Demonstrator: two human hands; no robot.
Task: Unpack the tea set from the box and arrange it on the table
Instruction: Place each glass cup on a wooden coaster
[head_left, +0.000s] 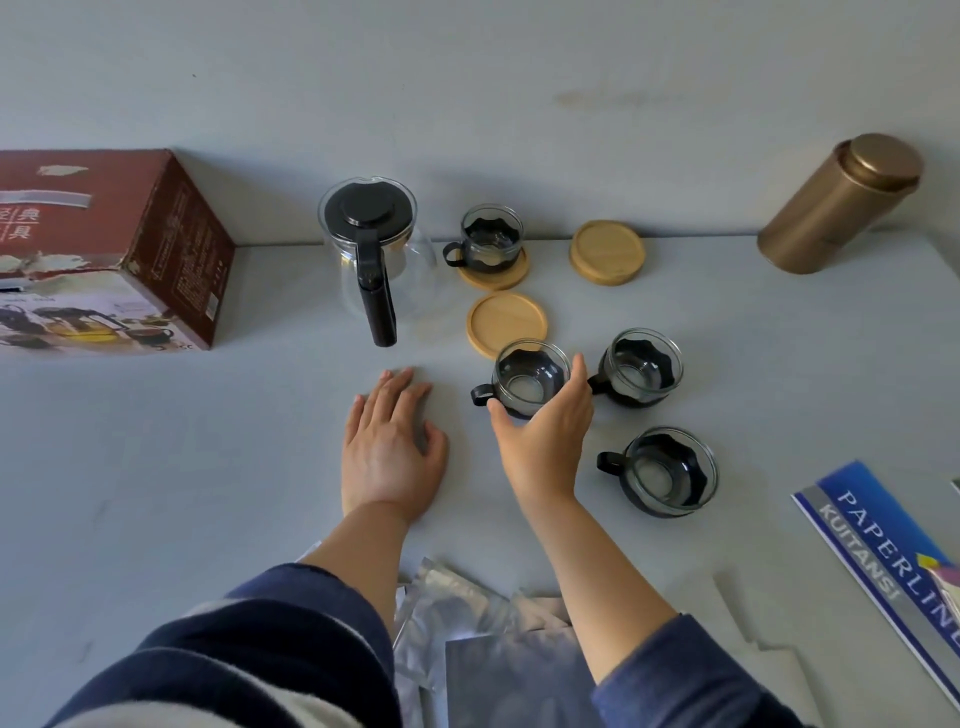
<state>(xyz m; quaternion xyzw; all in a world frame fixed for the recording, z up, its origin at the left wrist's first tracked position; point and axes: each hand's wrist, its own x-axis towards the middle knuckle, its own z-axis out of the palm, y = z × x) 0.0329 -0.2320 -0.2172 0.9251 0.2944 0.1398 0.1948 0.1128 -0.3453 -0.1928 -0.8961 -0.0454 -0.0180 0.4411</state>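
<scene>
A glass teapot (375, 249) with a black lid and handle stands at the back of the grey table (208, 467). One glass cup (491, 238) sits on a wooden coaster (493, 275). Two bare wooden coasters lie near it, one behind (607, 252) and one in front (506, 319). My right hand (540, 431) wraps around a glass cup (530, 375) with a black holder, just in front of the nearer coaster. Two more cups (641, 368) (670, 470) stand to its right. My left hand (389, 441) lies flat on the table, fingers apart. The red tea set box (104, 249) sits at the left.
A gold metal canister (839, 202) stands at the back right. A blue PAPERLINE booklet (883, 551) lies at the right edge. Clear plastic wrappers (467, 623) and grey cardboard pieces (753, 634) lie near the front edge. A wall runs behind the table.
</scene>
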